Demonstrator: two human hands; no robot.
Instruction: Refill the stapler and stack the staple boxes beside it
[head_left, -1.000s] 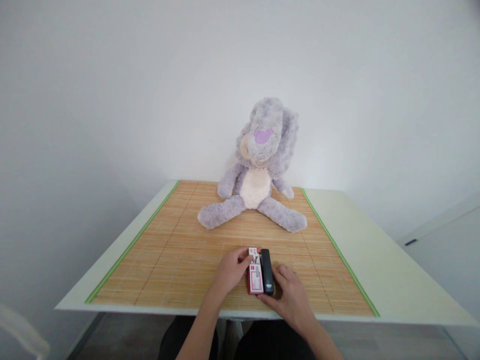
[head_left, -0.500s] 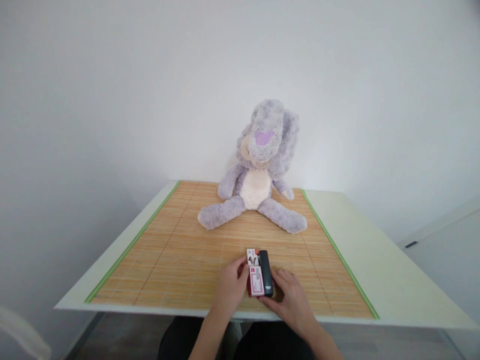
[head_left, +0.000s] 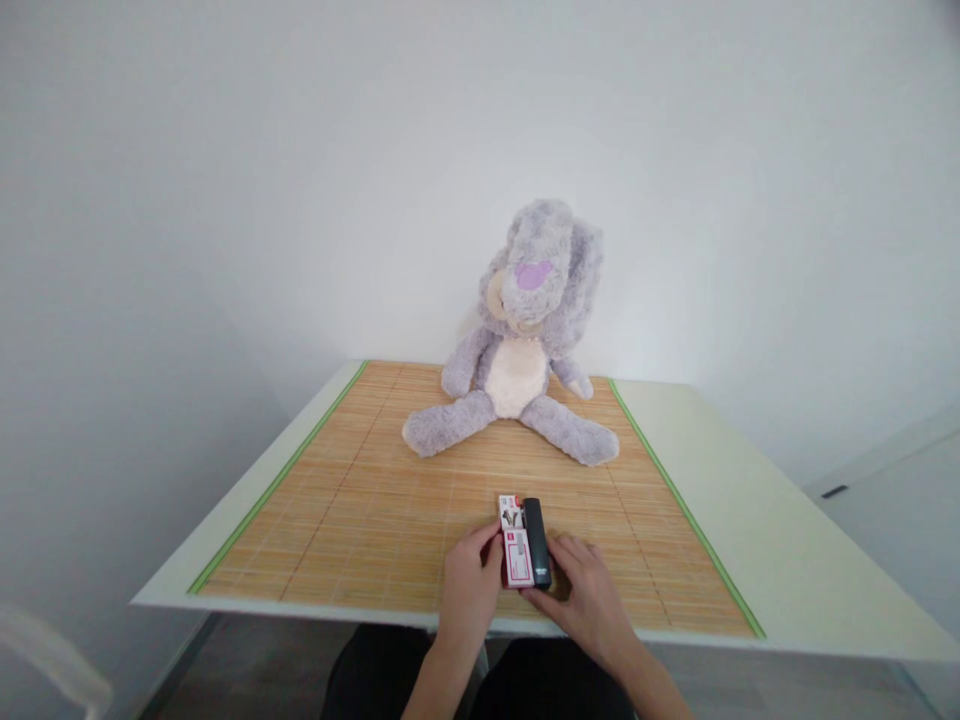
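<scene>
A small white and pink box lies on the bamboo mat near the table's front edge, with a black stapler-like object pressed against its right side. My left hand grips the box from the left, fingers curled round its edge. From the right, my right hand holds the black object with fingers closed on it. Both hands hold the pair together on the mat.
A grey plush rabbit sits at the back of the mat against the white wall. The pale table extends right of the mat's green border. A white cabinet stands at the far right. My dark-clothed legs show below the table edge.
The box and black object slid slightly toward me with both hands. My left hand pulled back from the box's far end to its side. The view shifted a little.
</scene>
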